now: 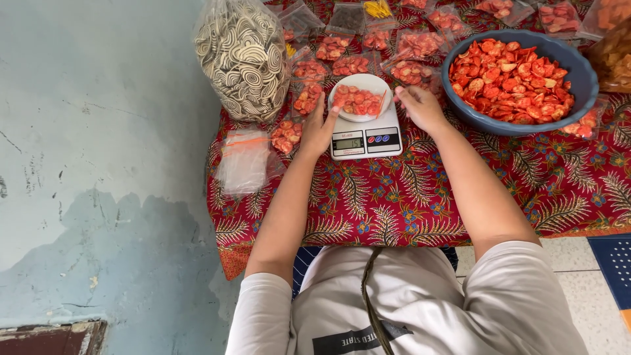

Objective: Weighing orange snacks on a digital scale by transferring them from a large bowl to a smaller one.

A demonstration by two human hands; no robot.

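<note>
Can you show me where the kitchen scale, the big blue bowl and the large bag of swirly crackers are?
kitchen scale (365,139): head view, on its white front panel beside the display.
big blue bowl (585,75): head view, on its right rim.
large bag of swirly crackers (244,59): head view, on the bag's middle.

Home snack-packing corner: worn painted wall (98,131), tiled floor (591,289), batik-clothed low table (420,197), digital scale (358,139), bagged red chips (420,45).
</note>
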